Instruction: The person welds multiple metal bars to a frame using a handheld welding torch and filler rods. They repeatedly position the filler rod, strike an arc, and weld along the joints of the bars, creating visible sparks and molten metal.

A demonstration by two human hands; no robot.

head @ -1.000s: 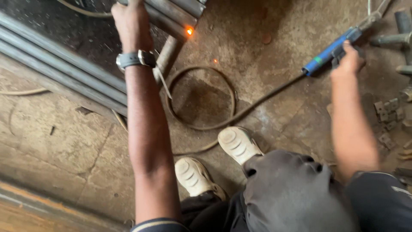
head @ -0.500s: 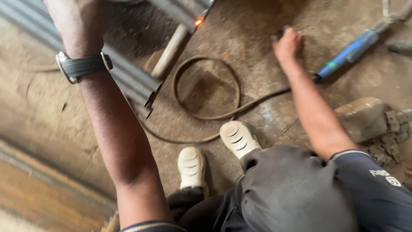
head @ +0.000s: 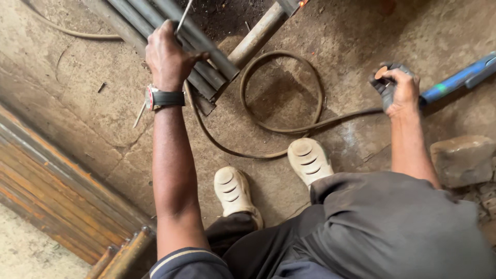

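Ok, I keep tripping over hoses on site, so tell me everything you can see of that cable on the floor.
The cable is a dark, rubbery-looking line lying slack on the stained concrete floor. It curls into one full loop beside the grey metal tubes, then runs right toward the blue handle near the right hand. A lower bend passes just ahead of the pale shoes. No kinks show.

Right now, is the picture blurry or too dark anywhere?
Head view: mostly sharp and evenly lit, no glare. The left hand on the grey pipes is clear; the thin rod it holds looks slightly smeared. The right hand and dark glove are sharp. Soft shadow fills the cable loop; the rusty bars' edge darkens.
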